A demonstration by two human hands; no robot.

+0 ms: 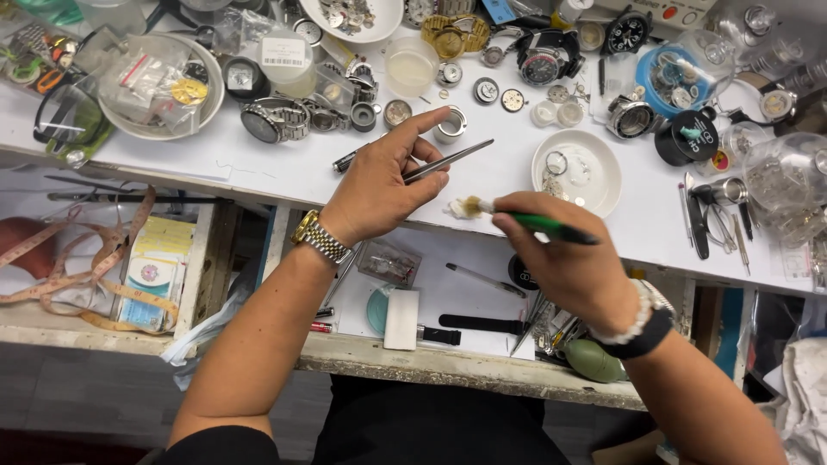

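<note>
Small pale part (459,207) at white bench (482,185) edge, under bristles of green-handled brush (534,224) gripped closed in right hand (564,258). Left hand (379,185) pinches tweezers (448,160), tips off part. Brushing underway; watches (274,120) lie around.

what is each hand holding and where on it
Left hand grips metal tweezers near their rear end. Right hand holds a green-handled brush around mid-handle.

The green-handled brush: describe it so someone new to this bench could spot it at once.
Start at the white worktop crowded with watches, then drop to its near edge below the small white dish. There the right hand holds the green-handled brush, its yellowish bristles pointing left. Nothing beside it has a green handle; the left hand holds steel tweezers.
</note>
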